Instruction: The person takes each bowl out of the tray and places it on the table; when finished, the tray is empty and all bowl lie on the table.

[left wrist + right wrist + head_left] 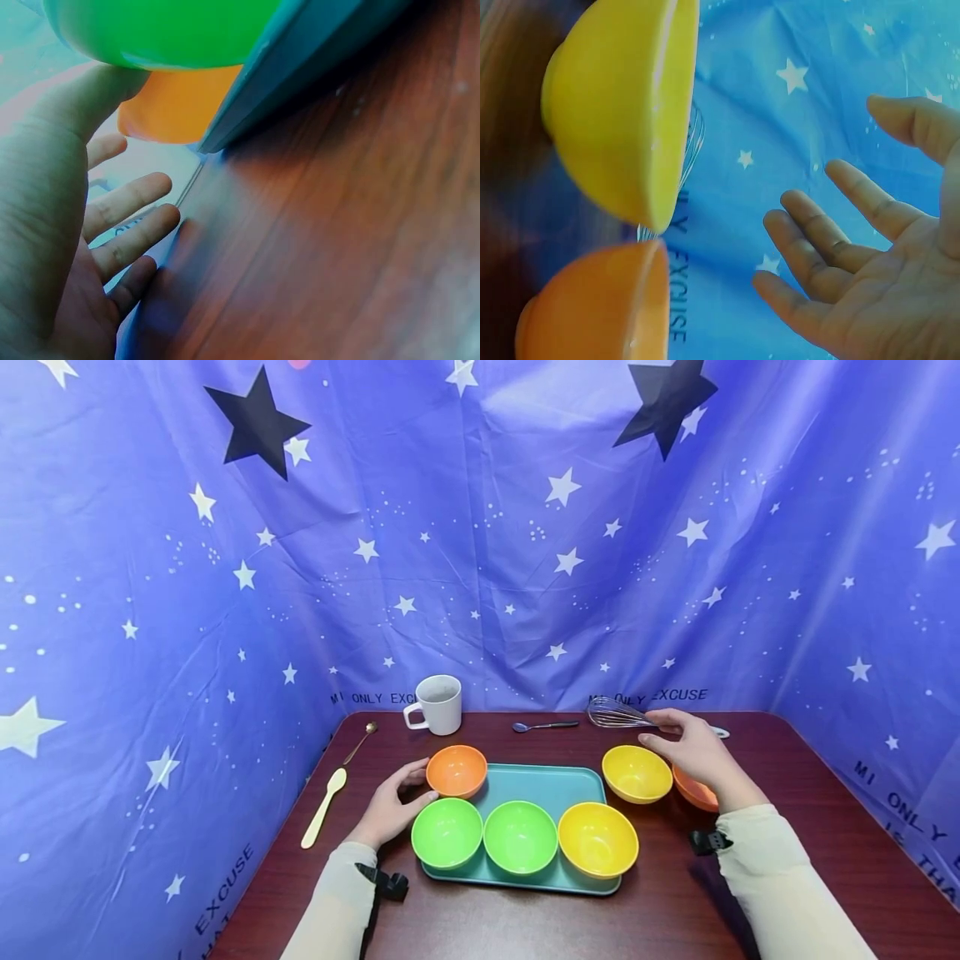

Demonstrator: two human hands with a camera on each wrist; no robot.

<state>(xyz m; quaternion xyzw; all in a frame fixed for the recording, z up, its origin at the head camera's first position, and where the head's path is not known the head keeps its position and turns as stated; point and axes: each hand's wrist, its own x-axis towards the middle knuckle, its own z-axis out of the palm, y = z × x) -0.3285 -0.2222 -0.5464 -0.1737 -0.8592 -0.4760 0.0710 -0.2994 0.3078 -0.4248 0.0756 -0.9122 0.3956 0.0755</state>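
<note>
My left hand [393, 806] is at the left end of a teal tray [536, 785], fingers apart, next to an orange bowl [457, 772] and a green bowl [447, 833]. In the left wrist view its thumb overlaps the underside of the green bowl [165, 34]; the other fingers hold nothing. A second green bowl [521, 837] and a yellow bowl [597, 840] complete the tray's front row. Over a second orange bowl [696, 791], partly hidden, my right hand [693, 747] hovers with spread, empty fingers [802, 247]. Beside that bowl stands another yellow bowl [637, 774], off the tray.
Behind the right hand lies a wire whisk [618, 712], its handle partly covered. A white mug [441, 706] and a dark-handled spoon [546, 725] are along the back edge. At the left lie a thin gold spoon [360, 743] and a cream spoon [324, 808]. Starry curtains surround the table.
</note>
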